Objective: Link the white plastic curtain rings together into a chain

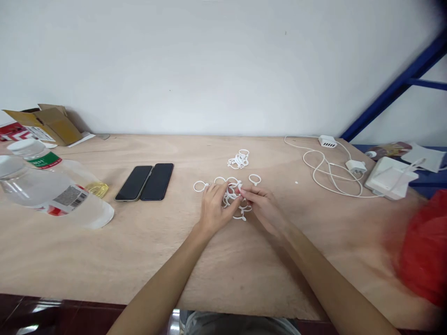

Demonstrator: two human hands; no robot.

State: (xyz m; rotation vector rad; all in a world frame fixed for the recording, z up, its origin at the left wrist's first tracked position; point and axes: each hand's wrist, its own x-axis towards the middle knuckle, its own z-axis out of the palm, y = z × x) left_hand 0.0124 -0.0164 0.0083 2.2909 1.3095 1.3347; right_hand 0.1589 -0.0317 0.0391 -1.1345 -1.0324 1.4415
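Note:
White plastic rings with small eyelets, like curtain rings, lie in a loose cluster (pixel 245 209) on the wooden table. Over that cluster my left hand (pixel 215 205) curls round with its thumb and fingers closed on a ring (pixel 230 188). My right hand (pixel 264 208) pinches the eyelet end of what looks like the same ring between thumb and forefinger. Single rings lie just beyond the hands: one ring (pixel 200 186) to the left, another ring (pixel 254 178) to the right. Farther back sits a small heap of rings (pixel 239 160). My fingers partly hide the cluster.
Two phones (pixel 133 184) and plastic bottles (pixel 75 197) are on the left, with a cardboard box (pixel 52 123) behind. To the right lie a white cable (pixel 324 160), a charger hub (pixel 327 141), a white device (pixel 389 177) and a red bag (pixel 426 246).

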